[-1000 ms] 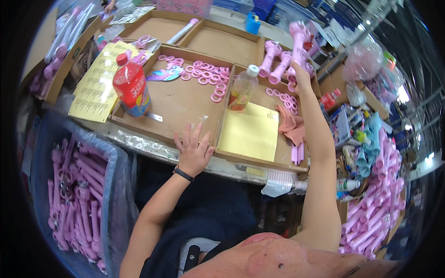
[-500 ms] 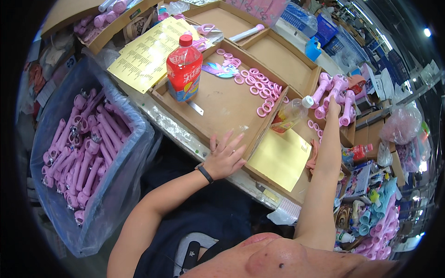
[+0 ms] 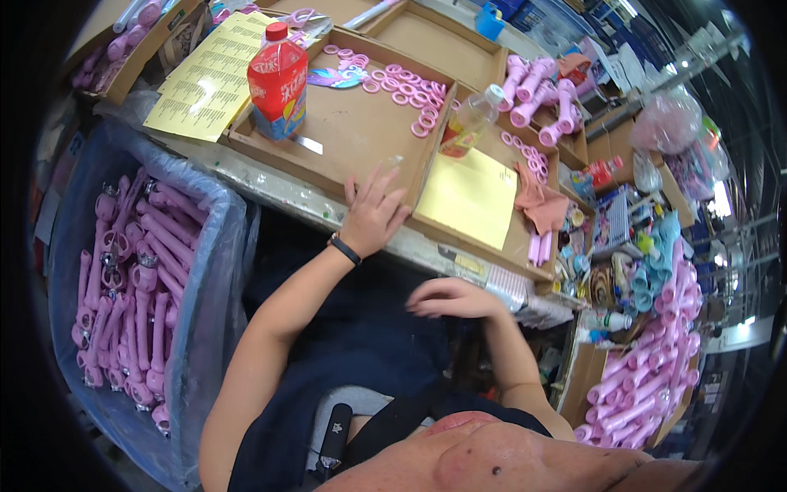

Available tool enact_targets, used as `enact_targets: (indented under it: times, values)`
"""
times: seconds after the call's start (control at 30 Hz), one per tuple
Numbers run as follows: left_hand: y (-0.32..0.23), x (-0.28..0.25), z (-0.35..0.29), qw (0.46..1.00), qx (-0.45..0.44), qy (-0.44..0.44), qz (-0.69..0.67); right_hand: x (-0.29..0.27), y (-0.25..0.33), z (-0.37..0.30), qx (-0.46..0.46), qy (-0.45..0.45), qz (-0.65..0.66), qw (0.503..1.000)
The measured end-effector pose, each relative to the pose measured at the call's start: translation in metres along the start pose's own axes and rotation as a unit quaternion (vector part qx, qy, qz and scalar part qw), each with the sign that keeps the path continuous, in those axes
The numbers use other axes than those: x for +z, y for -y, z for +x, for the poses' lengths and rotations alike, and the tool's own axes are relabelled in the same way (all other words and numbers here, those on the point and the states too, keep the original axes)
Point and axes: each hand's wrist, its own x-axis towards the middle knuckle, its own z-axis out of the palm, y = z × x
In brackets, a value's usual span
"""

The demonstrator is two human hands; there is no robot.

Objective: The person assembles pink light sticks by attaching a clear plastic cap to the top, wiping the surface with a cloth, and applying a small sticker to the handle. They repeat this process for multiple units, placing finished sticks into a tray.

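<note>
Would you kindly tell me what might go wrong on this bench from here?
The red bottle stands upright in the tray near the printed sheets; a bump might topple it onto them.
The pink rings lie loose beyond the left hand, so a careless sweep could scatter them.
The clear bottle, tall and close to the rings, could tip too, though its cap appears to be on.

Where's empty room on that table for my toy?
The middle of the near left tray, between the red bottle, pink rings and left hand, is bare. The far tray behind those rings, left of the pink handles, looks bare. The near right tray is crowded: yellow paper, clear bottle, orange cloth, more rings.
</note>
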Motion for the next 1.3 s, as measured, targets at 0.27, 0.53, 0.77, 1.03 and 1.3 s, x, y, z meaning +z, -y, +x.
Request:
enact_targets:
  times: [0.27, 0.53, 0.77, 1.03, 1.3]
  values:
    - [-0.01, -0.108, -0.095, 0.997, 0.06, 0.044, -0.031, 0.063, -0.121, 0.2, 0.09, -0.261, -0.509, 0.815]
    - [-0.035, -0.253, -0.215, 0.965, -0.25, -0.058, 0.046, 0.045, -0.199, 0.267, 0.327, -0.027, -0.53, 0.782]
    - [-0.036, -0.326, -0.223, 0.966, -0.24, -0.066, 0.065, 0.035, -0.187, 0.253, 0.362, 0.134, -0.593, 0.707]
    - [0.0, -0.318, -0.198, 0.955, -0.234, -0.017, 0.184, 0.087, -0.147, 0.236, 0.348, 0.142, -0.732, 0.569]
    - [0.007, -0.317, -0.201, 0.915, -0.397, -0.068, 0.036, 0.102, -0.119, 0.21, -0.054, 0.018, -0.782, 0.621]
